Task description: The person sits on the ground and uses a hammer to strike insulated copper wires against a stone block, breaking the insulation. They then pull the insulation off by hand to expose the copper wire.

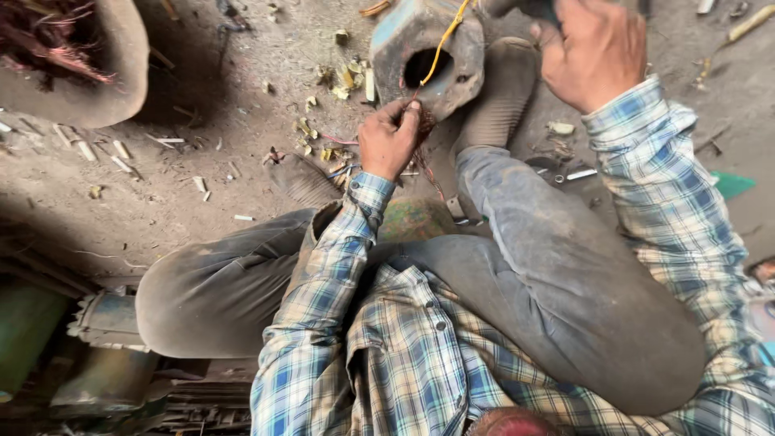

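A worn blue-grey metal motor housing stands on the dirt floor at the top centre, its round hole facing me. A yellow wire runs out of that hole. My left hand is closed on a bundle of thin reddish copper wires just below the hole. My right hand grips a dark tool handle at the top of the housing; the tool is mostly cut off by the frame edge. My right foot in a grey sock presses against the housing's right side.
Scraps of yellowish insulation and white bits litter the floor around the housing. A big tub with reddish wire sits top left. Dark metal motor parts lie bottom left. My bent legs in grey trousers fill the middle.
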